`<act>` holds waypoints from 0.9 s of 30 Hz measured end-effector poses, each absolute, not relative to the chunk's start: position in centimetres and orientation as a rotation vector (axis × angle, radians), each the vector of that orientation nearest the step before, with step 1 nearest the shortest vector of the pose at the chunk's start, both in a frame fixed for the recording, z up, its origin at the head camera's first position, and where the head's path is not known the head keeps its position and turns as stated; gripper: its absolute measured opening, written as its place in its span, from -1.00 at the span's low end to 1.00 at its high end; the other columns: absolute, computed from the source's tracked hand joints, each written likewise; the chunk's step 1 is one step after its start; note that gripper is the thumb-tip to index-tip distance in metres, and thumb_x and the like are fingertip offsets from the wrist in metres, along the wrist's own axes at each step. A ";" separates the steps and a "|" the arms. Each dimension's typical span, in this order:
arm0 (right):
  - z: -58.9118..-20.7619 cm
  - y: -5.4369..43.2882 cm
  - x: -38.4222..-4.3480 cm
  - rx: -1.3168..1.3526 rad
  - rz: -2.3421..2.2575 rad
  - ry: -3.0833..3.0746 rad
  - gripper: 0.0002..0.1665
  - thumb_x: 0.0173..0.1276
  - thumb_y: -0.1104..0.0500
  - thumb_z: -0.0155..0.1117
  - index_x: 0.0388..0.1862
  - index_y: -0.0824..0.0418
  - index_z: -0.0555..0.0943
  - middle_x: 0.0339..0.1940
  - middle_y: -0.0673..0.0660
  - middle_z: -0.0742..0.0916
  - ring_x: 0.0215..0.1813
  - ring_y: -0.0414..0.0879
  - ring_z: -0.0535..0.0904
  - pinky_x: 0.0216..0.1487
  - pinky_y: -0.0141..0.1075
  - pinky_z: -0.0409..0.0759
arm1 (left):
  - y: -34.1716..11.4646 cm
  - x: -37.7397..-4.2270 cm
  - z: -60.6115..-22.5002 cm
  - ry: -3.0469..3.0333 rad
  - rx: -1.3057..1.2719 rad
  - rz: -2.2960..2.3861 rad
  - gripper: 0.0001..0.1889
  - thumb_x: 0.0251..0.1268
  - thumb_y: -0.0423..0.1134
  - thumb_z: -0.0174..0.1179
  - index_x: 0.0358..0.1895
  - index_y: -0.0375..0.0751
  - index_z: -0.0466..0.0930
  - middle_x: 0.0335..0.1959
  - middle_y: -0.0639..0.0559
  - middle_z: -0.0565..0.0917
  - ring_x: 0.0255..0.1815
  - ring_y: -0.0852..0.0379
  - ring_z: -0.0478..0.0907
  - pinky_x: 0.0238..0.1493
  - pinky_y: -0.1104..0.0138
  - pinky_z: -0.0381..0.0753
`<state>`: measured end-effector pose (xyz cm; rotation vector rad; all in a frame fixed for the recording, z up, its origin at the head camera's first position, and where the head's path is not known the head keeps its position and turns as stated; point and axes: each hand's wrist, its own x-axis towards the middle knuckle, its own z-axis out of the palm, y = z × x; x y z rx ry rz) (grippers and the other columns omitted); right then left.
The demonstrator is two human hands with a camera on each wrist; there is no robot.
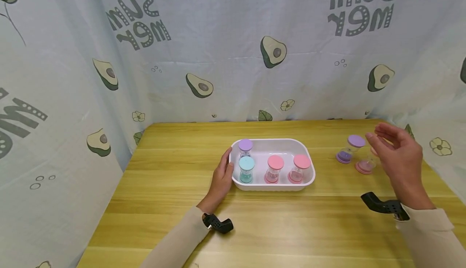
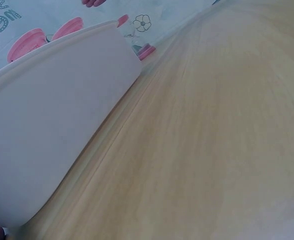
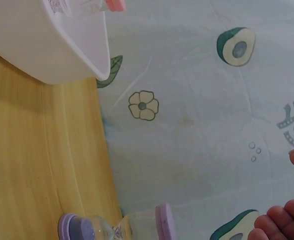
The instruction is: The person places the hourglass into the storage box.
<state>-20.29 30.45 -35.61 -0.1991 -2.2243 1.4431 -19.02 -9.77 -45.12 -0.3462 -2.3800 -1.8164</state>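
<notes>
A white tray (image 1: 271, 187) holds several small sand timers: a purple one (image 1: 245, 145) at the back left, a teal one (image 1: 246, 163) in front of it, and two pink ones, a nearer-centre pink timer (image 1: 275, 162) and a right-hand pink timer (image 1: 301, 162). My left hand (image 1: 220, 177) rests against the tray's left end, fingers along its outer wall. Over on the right, my right hand (image 1: 402, 158) is raised beside two more timers, thumb and fingers apart with nothing between them. A purple timer (image 1: 355, 141) and a pink timer (image 1: 365, 166) stand there, the pink one partly hidden behind the hand.
The wooden table (image 1: 174, 154) runs back to a pale curtain (image 1: 233, 57) printed with avocados and lettering. Its right edge passes close beyond my right hand. Black wrist mounts (image 1: 218, 222) sit on both wrists.
</notes>
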 end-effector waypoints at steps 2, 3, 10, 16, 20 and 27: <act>-35.7 30.6 -20.3 -0.226 1.437 -2.228 -0.38 0.30 0.17 0.33 0.34 0.14 0.44 0.06 -0.15 0.56 0.06 -0.43 0.52 -0.20 -0.70 0.48 | -9.8 -19.0 -45.1 -2.384 -0.343 -1.815 -0.48 0.55 -0.35 -0.24 0.51 -0.29 -0.01 0.52 -0.15 0.10 0.51 0.00 0.06 0.42 0.18 0.14; -35.7 30.7 -20.3 -0.243 1.428 -2.233 -0.38 0.30 0.16 0.32 0.35 0.13 0.44 0.07 -0.15 0.56 0.08 -0.42 0.52 -0.17 -0.70 0.47 | -9.8 -19.0 -45.2 -2.385 -0.342 -1.815 -0.48 0.55 -0.35 -0.24 0.51 -0.29 -0.01 0.52 -0.14 0.10 0.51 0.00 0.06 0.42 0.18 0.14; -36.0 31.4 -20.5 -0.294 1.401 -2.223 -0.38 0.30 0.15 0.33 0.35 0.13 0.44 0.07 -0.16 0.56 0.08 -0.40 0.50 -0.02 -0.74 0.40 | -9.9 -19.1 -45.1 -2.384 -0.341 -1.822 -0.48 0.56 -0.34 -0.24 0.51 -0.28 0.00 0.52 -0.13 0.10 0.51 0.02 0.06 0.42 0.19 0.14; -36.3 31.9 -20.7 -0.295 1.396 -2.222 -0.37 0.29 0.15 0.34 0.35 0.12 0.44 0.05 -0.20 0.56 0.06 -0.42 0.49 -0.04 -0.76 0.40 | -9.8 -19.1 -45.1 -2.379 -0.335 -1.822 -0.48 0.55 -0.35 -0.24 0.51 -0.28 0.00 0.52 -0.13 0.11 0.51 0.01 0.06 0.42 0.17 0.14; -36.7 32.3 -20.8 -0.339 1.392 -2.238 -0.35 0.30 0.12 0.34 0.37 0.11 0.42 0.07 -0.20 0.54 0.12 -0.39 0.46 -0.01 -0.76 0.37 | -9.8 -19.1 -45.2 -2.374 -0.334 -1.825 -0.48 0.55 -0.35 -0.24 0.51 -0.29 0.01 0.52 -0.14 0.11 0.50 0.01 0.07 0.42 0.18 0.14; -37.6 33.0 -21.1 -0.395 1.385 -2.257 -0.33 0.31 0.08 0.32 0.39 0.11 0.41 0.13 -0.17 0.52 0.22 -0.34 0.36 0.16 -0.72 0.27 | -9.8 -19.1 -45.2 -2.383 -0.322 -1.815 -0.48 0.55 -0.35 -0.23 0.50 -0.28 0.02 0.51 -0.13 0.12 0.50 0.03 0.07 0.42 0.20 0.15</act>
